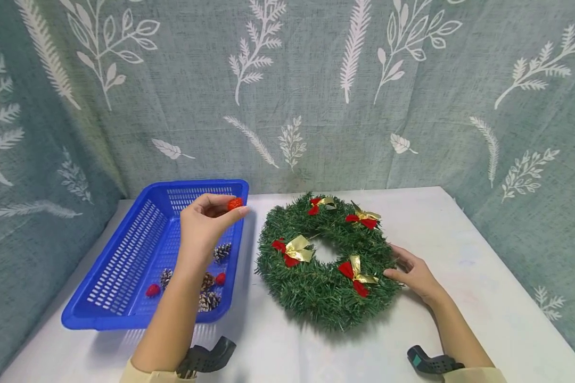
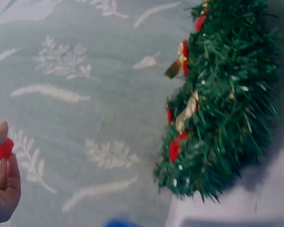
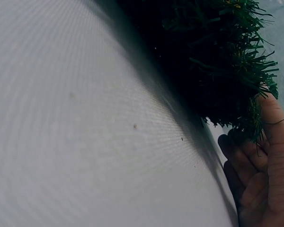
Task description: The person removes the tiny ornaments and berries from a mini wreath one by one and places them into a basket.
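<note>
Between thumb and fingertips my left hand [image 1: 203,218] pinches a small red artificial berry [image 1: 235,204], raised above the right rim of the blue basket [image 1: 124,229]. In the left wrist view the red berry [image 2: 4,148] shows between the fingertips. A green wreath [image 1: 287,287] lies on the white table, with several red-and-gold bows [image 1: 299,250] around its ring. My right hand [image 1: 414,274] grips the wreath's right outer edge, thumb on the upper side. In the right wrist view the other fingers [image 3: 246,163] curl at the lower side, partly hidden by the needles.
Inside the basket lie several pine cones [image 1: 209,301] and red berries [image 1: 153,290], partly behind my left forearm. The basket stands left of the wreath on the white table [image 1: 469,266]. A green-grey leaf-patterned cloth [image 1: 316,133] hangs behind and at both sides.
</note>
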Available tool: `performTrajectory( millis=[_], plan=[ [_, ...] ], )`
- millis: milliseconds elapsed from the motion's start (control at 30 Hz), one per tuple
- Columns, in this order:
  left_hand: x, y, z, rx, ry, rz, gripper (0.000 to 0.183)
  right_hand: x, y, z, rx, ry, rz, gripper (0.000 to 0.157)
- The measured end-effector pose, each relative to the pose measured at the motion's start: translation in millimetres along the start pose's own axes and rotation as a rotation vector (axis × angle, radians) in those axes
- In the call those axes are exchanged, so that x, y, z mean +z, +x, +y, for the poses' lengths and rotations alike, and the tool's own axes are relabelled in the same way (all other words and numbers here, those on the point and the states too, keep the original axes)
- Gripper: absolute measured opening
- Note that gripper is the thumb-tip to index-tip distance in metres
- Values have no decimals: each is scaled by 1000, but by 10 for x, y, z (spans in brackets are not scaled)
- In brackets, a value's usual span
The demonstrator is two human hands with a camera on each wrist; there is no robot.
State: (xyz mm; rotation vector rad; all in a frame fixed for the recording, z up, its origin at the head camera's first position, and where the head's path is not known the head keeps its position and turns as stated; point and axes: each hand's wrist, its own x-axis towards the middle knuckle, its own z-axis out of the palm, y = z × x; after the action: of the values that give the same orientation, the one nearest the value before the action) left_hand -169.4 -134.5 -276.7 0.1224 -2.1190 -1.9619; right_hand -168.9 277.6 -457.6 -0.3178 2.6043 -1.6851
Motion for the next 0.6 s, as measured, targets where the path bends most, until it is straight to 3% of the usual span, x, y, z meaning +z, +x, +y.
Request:
performTrajectory(
  millis=[233,467,600],
  plan=[
    [-275,-107,-135,-9,55,138,31,6,11,5,8,-37,5,68],
    [-517,-210,-250,-30,-122,216,28,-5,1,-17,9,-31,14,67],
    [-638,-273,-321,-31,-112,258,30,-16,2,-24,10,-31,7,68]
  ],
)
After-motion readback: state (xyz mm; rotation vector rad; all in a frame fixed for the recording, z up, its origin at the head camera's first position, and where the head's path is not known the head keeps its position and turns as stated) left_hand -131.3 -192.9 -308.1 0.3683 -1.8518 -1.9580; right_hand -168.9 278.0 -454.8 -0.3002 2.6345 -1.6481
